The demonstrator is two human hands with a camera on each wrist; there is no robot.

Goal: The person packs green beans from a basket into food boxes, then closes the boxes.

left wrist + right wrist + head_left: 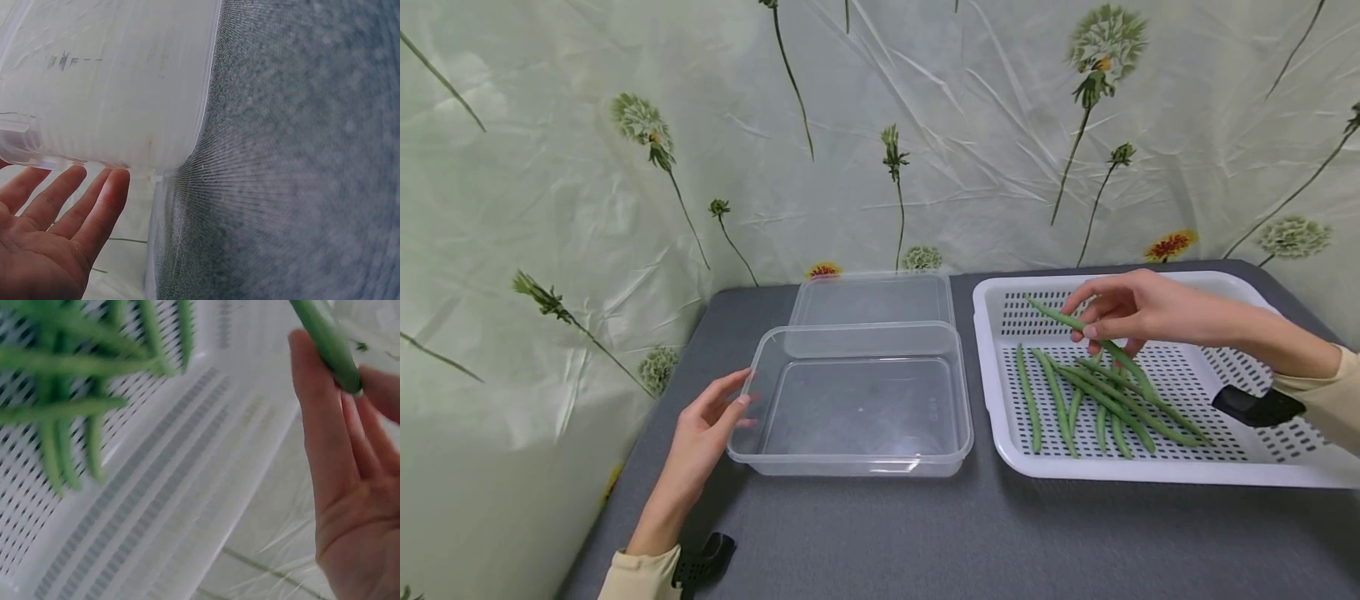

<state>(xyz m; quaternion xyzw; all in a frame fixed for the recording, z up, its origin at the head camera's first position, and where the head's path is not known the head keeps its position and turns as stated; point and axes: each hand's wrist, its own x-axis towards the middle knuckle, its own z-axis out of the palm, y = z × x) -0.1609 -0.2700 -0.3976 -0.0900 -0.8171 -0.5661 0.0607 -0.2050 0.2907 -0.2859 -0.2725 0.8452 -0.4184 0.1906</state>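
In the head view my right hand (1123, 312) is over the white perforated basket (1247, 292), pinching a green bean (1052, 313) between thumb and fingers. The right wrist view shows the end of that bean (337, 359) at the fingertips. Below, several green beans (1120, 400) lie loosely crossed on the basket floor. My left hand (703, 429) touches the left side of a clear plastic container (857, 408) that has nothing inside. Its fingers (106, 200) are nearly straight against the outer wall in the left wrist view.
A clear flat lid (872, 300) lies behind the container. Everything stands on a grey cloth-covered table (880, 533). A flower-printed curtain (850, 167) hangs at the back and left. The basket's raised rim is close to the container's right side.
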